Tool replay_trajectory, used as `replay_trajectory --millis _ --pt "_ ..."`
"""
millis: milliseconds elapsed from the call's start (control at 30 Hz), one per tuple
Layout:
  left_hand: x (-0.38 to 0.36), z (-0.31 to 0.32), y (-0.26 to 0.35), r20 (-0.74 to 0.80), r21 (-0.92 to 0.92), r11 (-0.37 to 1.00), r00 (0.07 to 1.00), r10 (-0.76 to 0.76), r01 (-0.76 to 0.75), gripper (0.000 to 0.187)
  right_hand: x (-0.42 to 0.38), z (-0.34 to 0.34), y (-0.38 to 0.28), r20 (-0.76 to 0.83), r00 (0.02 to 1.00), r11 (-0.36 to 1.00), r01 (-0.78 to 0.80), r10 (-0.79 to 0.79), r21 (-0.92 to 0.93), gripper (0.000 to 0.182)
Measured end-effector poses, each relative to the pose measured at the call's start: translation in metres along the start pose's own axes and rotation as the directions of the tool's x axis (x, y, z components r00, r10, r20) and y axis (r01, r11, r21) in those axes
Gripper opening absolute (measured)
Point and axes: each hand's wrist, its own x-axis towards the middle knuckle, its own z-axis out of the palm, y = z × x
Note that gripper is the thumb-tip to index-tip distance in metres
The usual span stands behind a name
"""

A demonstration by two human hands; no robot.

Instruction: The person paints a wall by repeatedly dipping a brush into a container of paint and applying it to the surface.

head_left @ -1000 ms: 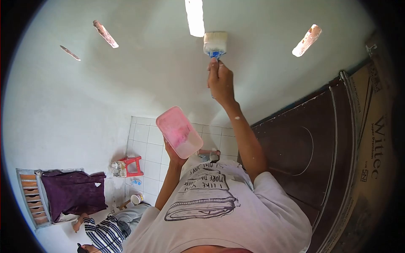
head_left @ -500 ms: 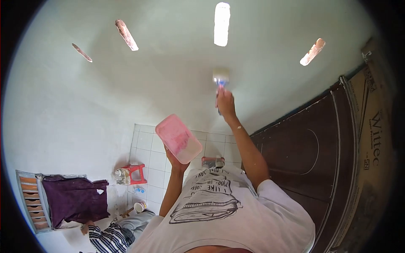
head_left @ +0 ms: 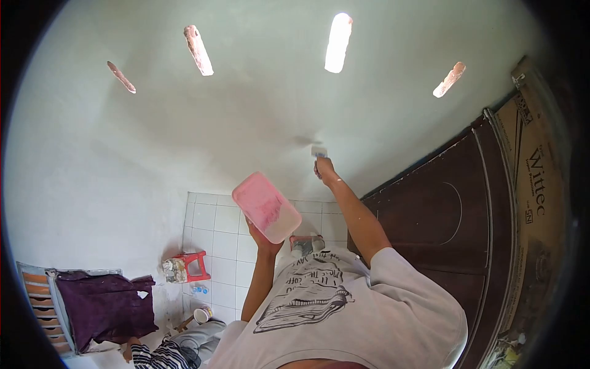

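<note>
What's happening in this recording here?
The person wearing the camera holds a wide brush up at the pale wall with the right hand. Their left hand holds a pink container, smeared with deeper pink. Off to the left, another person in stripes has a hand by the purple cloth, near a red stool.

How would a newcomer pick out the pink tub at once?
Start at the white T-shirt and follow the wearer's left arm out to the left hand. That hand holds the rectangular tub with rounded corners. It is pale pink with a darker pink patch, whereas the stool on the tiled floor is red.
</note>
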Motion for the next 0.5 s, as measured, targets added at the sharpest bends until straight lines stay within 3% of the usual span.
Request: replay_trajectory --millis 33,100,167,233,333,367,467,500 --pt "-0.004 -0.004 0.001 0.003 -0.007 1.0 1.0 0.0 0.0 0.059 -0.02 0.003 -0.015 -0.005 1.0 1.0 0.004 -0.004 -0.005 0.049" --pt "-0.011 -0.012 0.004 -0.048 -0.055 0.998 0.999 -0.019 0.017 0.06 -0.069 0.009 -0.058 -0.164 0.956 0.964 0.22 -0.244 -0.148 0.046" --pt "-0.018 -0.013 0.005 -0.042 -0.069 0.997 0.999 -0.03 0.027 0.061 -0.117 0.014 -0.129 -0.108 0.892 0.896 0.425 -0.439 -0.128 0.046" --pt "-0.016 -0.011 0.01 -0.031 -0.069 0.997 0.999 -0.043 0.041 0.061 -0.173 0.02 -0.202 -0.028 0.787 0.787 0.614 -0.617 -0.067 0.048" --pt "-0.015 -0.011 0.01 -0.015 -0.047 0.998 0.999 -0.051 0.05 0.061 -0.278 0.027 -0.294 -0.052 0.554 0.555 0.821 -0.831 -0.135 0.052" --pt "-0.014 -0.011 0.011 -0.016 -0.042 0.997 0.998 -0.061 0.06 0.06 -0.285 0.03 -0.31 -0.081 0.471 0.478 0.869 -0.878 -0.128 0.051" --pt "-0.008 -0.011 0.011 -0.002 -0.038 0.997 0.998 -0.062 0.062 0.059 -0.238 0.041 -0.319 -0.051 0.515 0.512 0.829 -0.856 -0.223 0.047" --pt "-0.006 -0.01 0.011 0.006 -0.04 0.997 0.998 -0.062 0.062 0.059 -0.201 0.049 -0.298 -0.16 0.376 0.409 0.843 -0.913 -0.351 0.044"
